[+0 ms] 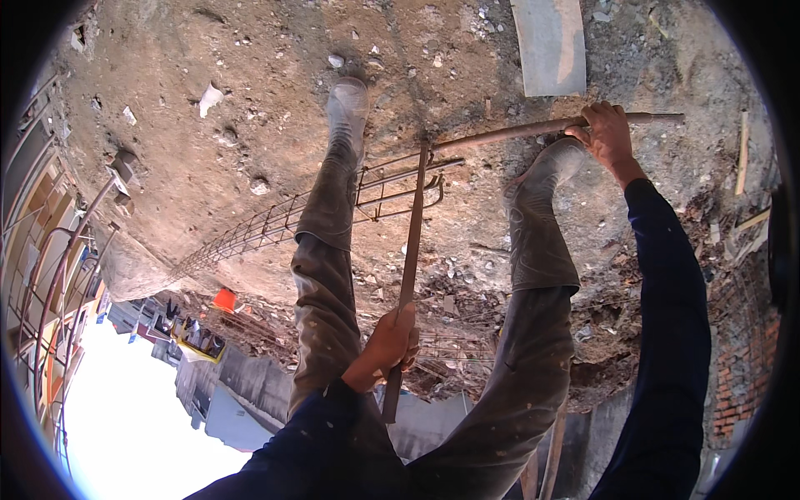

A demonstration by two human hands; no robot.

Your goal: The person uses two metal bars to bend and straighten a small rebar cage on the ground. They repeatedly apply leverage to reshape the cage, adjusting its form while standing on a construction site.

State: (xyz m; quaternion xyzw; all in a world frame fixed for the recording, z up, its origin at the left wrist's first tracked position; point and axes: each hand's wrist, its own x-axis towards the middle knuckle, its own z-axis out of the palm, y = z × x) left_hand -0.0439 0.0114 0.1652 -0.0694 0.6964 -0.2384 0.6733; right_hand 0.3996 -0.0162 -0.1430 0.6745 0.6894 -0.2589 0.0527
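Note:
My left hand (387, 343) is closed around the lower part of a long, flat, rusty metal bar (412, 237), which rises between my legs. The bar's far end meets the left end of a rusty metal pipe (517, 132). Farther right along that pipe, my right hand (607, 140) is wrapped around it, just beyond my right boot (546, 171). A cage of tied rebar (283, 215) lies along the ground, passing behind my left boot (346, 117). Its near-right bar ends, one bent into a hook, stick out by the flat bar. How bar, pipe and rebar join is too small to tell.
A grey board (554, 50) lies on the dirt at the far right. Wooden strips (742, 154) and rubble are along the right side, above brickwork (742, 375). An orange bucket (224, 300) stands at lower left. Curved metal bars (62, 267) line the left rim.

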